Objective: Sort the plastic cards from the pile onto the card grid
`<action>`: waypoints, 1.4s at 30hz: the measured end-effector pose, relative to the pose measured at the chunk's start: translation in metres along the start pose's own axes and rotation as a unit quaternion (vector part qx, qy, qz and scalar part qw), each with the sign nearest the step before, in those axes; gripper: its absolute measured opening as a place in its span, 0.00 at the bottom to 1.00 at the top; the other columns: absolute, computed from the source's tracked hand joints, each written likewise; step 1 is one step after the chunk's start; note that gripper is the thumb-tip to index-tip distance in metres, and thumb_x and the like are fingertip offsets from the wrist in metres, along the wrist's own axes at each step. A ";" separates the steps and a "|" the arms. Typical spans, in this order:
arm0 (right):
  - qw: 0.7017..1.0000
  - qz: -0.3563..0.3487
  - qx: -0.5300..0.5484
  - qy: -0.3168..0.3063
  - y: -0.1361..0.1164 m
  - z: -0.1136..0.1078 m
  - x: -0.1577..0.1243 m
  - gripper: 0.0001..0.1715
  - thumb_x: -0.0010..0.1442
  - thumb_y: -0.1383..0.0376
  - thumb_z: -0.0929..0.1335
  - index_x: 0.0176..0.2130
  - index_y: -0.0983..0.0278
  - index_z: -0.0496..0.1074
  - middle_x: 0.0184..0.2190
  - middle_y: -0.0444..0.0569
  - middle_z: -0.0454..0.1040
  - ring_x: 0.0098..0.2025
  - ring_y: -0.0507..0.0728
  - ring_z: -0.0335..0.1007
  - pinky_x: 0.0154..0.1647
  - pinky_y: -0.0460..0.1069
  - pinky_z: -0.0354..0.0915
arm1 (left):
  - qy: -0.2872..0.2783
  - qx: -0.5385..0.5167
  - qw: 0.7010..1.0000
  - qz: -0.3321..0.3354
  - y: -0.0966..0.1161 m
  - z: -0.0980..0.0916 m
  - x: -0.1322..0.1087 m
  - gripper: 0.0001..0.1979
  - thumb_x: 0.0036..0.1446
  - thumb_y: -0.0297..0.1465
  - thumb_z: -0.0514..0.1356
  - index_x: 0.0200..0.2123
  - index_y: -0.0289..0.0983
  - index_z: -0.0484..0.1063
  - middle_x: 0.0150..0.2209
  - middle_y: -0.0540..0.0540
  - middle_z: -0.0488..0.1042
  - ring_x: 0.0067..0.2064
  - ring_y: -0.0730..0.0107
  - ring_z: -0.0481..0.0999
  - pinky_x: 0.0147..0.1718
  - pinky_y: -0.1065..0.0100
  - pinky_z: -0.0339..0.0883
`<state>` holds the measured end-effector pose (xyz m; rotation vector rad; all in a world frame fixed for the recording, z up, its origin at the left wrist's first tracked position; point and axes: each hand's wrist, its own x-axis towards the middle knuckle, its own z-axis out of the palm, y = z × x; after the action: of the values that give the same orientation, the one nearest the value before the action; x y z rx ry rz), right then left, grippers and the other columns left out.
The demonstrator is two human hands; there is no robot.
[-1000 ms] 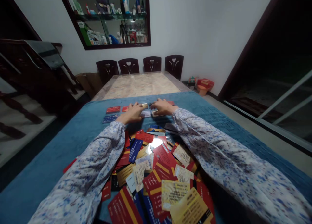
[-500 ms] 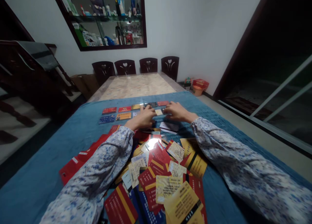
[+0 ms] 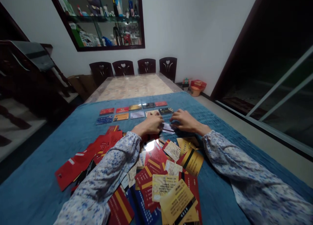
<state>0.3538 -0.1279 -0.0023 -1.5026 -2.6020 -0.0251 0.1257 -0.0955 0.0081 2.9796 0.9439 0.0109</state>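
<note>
A loose heap of plastic cards (image 3: 156, 172), red, gold and blue, lies on the blue cloth (image 3: 44, 172) in front of me. Beyond it, two neat rows of cards (image 3: 133, 111) are laid out flat. My left hand (image 3: 150, 124) and my right hand (image 3: 186, 120) meet at the far edge of the heap. Both have their fingers curled onto a pale card (image 3: 168, 127) that lies between them. Patterned sleeves cover both forearms.
The bare marble table top (image 3: 133, 86) stretches past the cloth to several dark chairs (image 3: 133, 67) at the wall. A glass cabinet (image 3: 102, 19) hangs above. A red basket (image 3: 197, 86) sits on the floor at right, near a sliding door (image 3: 281, 97).
Both hands have drawn back from the laid-out rows toward the heap, uncovering the cards in the rows. They now meet at a pale card on the heap's far edge.
</note>
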 end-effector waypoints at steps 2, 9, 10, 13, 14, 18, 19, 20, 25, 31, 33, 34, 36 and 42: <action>1.000 -0.005 0.003 0.003 0.001 0.005 -0.006 0.18 0.67 0.56 0.68 0.51 0.60 0.80 0.52 0.57 0.79 0.53 0.65 0.64 0.45 0.55 0.57 | -0.008 -0.006 1.000 0.003 0.001 0.003 0.000 0.10 0.59 0.29 0.60 0.42 0.37 0.79 0.53 0.37 0.78 0.60 0.45 0.64 0.56 0.47 0.59; 0.999 -0.048 0.007 -0.016 -0.004 0.010 -0.014 0.23 0.67 0.49 0.68 0.51 0.60 0.80 0.54 0.58 0.78 0.53 0.66 0.63 0.47 0.56 0.57 | -0.006 -0.019 1.000 0.023 0.007 0.012 0.001 0.09 0.62 0.29 0.58 0.40 0.38 0.80 0.53 0.39 0.77 0.61 0.46 0.63 0.57 0.45 0.58; 0.999 -0.048 0.006 -0.020 -0.004 0.010 -0.014 0.23 0.67 0.49 0.68 0.51 0.60 0.80 0.54 0.58 0.78 0.53 0.66 0.63 0.46 0.56 0.57 | -0.004 -0.018 0.999 0.027 0.008 0.013 0.002 0.09 0.63 0.29 0.58 0.41 0.37 0.80 0.54 0.38 0.77 0.61 0.46 0.63 0.57 0.45 0.58; 0.999 -0.042 0.007 -0.033 -0.003 0.011 -0.015 0.22 0.67 0.50 0.68 0.51 0.60 0.80 0.54 0.58 0.78 0.53 0.66 0.64 0.46 0.56 0.58 | -0.004 -0.015 0.999 0.031 0.010 0.016 0.004 0.09 0.64 0.30 0.58 0.41 0.37 0.80 0.54 0.38 0.77 0.61 0.47 0.62 0.57 0.46 0.58; 0.999 -0.040 0.009 -0.034 -0.002 0.011 -0.016 0.22 0.66 0.50 0.69 0.52 0.60 0.80 0.54 0.58 0.78 0.53 0.67 0.64 0.46 0.56 0.58 | -0.005 -0.015 0.999 0.029 0.010 0.016 0.004 0.09 0.65 0.30 0.58 0.42 0.37 0.80 0.54 0.38 0.77 0.61 0.47 0.62 0.57 0.47 0.58; 0.998 -0.046 0.014 -0.028 0.002 0.013 -0.018 0.24 0.65 0.51 0.70 0.54 0.61 0.79 0.55 0.59 0.77 0.55 0.67 0.64 0.47 0.57 0.59 | 0.000 -0.018 0.999 0.027 0.010 0.016 0.003 0.09 0.66 0.31 0.60 0.42 0.37 0.80 0.55 0.39 0.77 0.63 0.48 0.62 0.58 0.49 0.57; 0.998 -0.049 0.015 -0.027 0.003 0.013 -0.019 0.24 0.65 0.51 0.70 0.54 0.61 0.79 0.54 0.58 0.78 0.55 0.67 0.64 0.47 0.57 0.59 | 0.000 -0.019 0.999 0.029 0.009 0.015 0.003 0.08 0.65 0.31 0.60 0.42 0.37 0.80 0.55 0.39 0.77 0.63 0.48 0.62 0.58 0.48 0.57; 0.998 -0.053 0.016 -0.025 0.005 0.013 -0.020 0.23 0.65 0.52 0.70 0.53 0.61 0.80 0.53 0.58 0.78 0.54 0.67 0.64 0.47 0.57 0.59 | -0.001 -0.021 0.999 0.031 0.009 0.015 0.002 0.08 0.65 0.30 0.60 0.41 0.38 0.80 0.54 0.39 0.77 0.62 0.47 0.62 0.58 0.48 0.57; 0.996 -0.086 0.026 -0.007 0.012 0.014 -0.021 0.17 0.64 0.56 0.70 0.47 0.62 0.81 0.47 0.57 0.80 0.50 0.64 0.66 0.47 0.55 0.60 | -0.008 -0.025 0.999 0.039 0.007 0.011 0.001 0.08 0.62 0.27 0.60 0.40 0.37 0.81 0.52 0.39 0.79 0.63 0.46 0.62 0.58 0.47 0.56; 0.992 -0.124 -0.034 0.009 0.010 0.014 -0.022 0.14 0.63 0.63 0.67 0.43 0.65 0.81 0.39 0.57 0.81 0.46 0.62 0.67 0.43 0.54 0.57 | -0.001 -0.007 0.999 0.045 0.009 0.008 -0.001 0.10 0.66 0.29 0.58 0.41 0.37 0.81 0.50 0.38 0.80 0.61 0.49 0.66 0.58 0.50 0.57; 0.991 -0.129 -0.042 0.011 0.008 0.014 -0.022 0.14 0.63 0.63 0.67 0.42 0.65 0.81 0.37 0.56 0.81 0.45 0.62 0.67 0.42 0.54 0.57 | -0.004 -0.005 0.999 0.047 0.008 0.008 -0.001 0.10 0.66 0.29 0.58 0.41 0.37 0.81 0.49 0.38 0.80 0.60 0.50 0.67 0.59 0.50 0.57; 0.990 -0.130 -0.043 0.013 0.007 0.014 -0.022 0.14 0.63 0.64 0.67 0.43 0.65 0.81 0.38 0.57 0.81 0.45 0.62 0.67 0.42 0.53 0.57 | -0.004 -0.005 0.999 0.047 0.008 0.009 0.000 0.10 0.66 0.30 0.58 0.40 0.37 0.81 0.49 0.38 0.80 0.60 0.51 0.67 0.59 0.51 0.57; 0.991 -0.130 -0.041 0.016 0.008 0.014 -0.022 0.16 0.64 0.64 0.66 0.45 0.65 0.81 0.41 0.57 0.81 0.45 0.61 0.68 0.43 0.53 0.57 | -0.003 -0.007 0.999 0.046 0.006 0.009 0.001 0.09 0.66 0.30 0.59 0.39 0.37 0.81 0.48 0.39 0.81 0.59 0.51 0.68 0.59 0.51 0.57; 0.990 -0.134 -0.037 0.027 0.008 0.013 -0.023 0.17 0.68 0.64 0.63 0.43 0.65 0.82 0.38 0.57 0.82 0.43 0.61 0.68 0.43 0.53 0.58 | -0.004 0.000 0.999 0.053 0.004 0.006 0.001 0.11 0.66 0.30 0.57 0.39 0.37 0.81 0.46 0.38 0.80 0.57 0.51 0.71 0.57 0.52 0.60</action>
<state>0.3705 -0.1427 -0.0187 -1.1439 -2.7649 -0.1879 0.1291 -0.0987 0.0022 3.0226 0.7840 -0.0002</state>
